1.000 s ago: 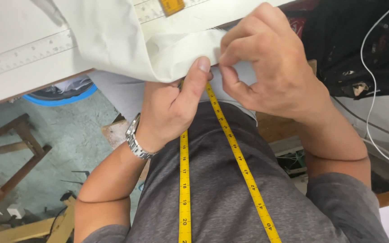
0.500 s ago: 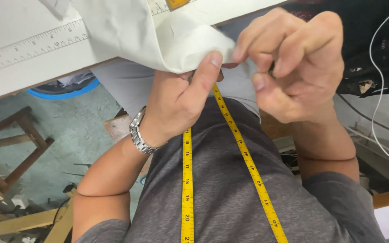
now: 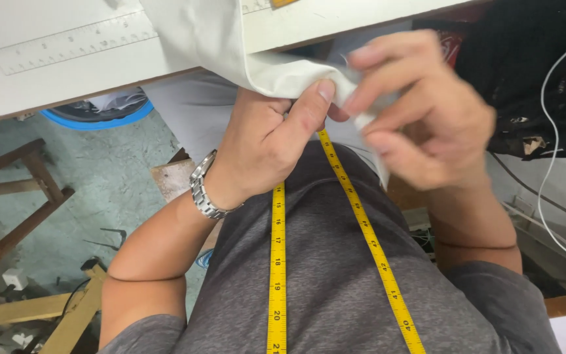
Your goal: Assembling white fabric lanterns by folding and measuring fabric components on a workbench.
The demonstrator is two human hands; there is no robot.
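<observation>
Right hand (image 3: 420, 118) shifts lower over the white cloth (image 3: 276, 65).
Both hands pinch its folded edge; left hand (image 3: 266, 141) presses with the thumb.

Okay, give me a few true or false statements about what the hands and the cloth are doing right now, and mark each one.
1. Both hands pinch the white cloth. True: left hand and right hand grip its folded edge.
2. The yellow tape measure lies coiled on the table. False: it hangs down over the grey shirt.
3. A metal wristwatch sits on the left wrist. True.
4. The cloth lies on the floor. False: it drapes over the white table edge.
</observation>
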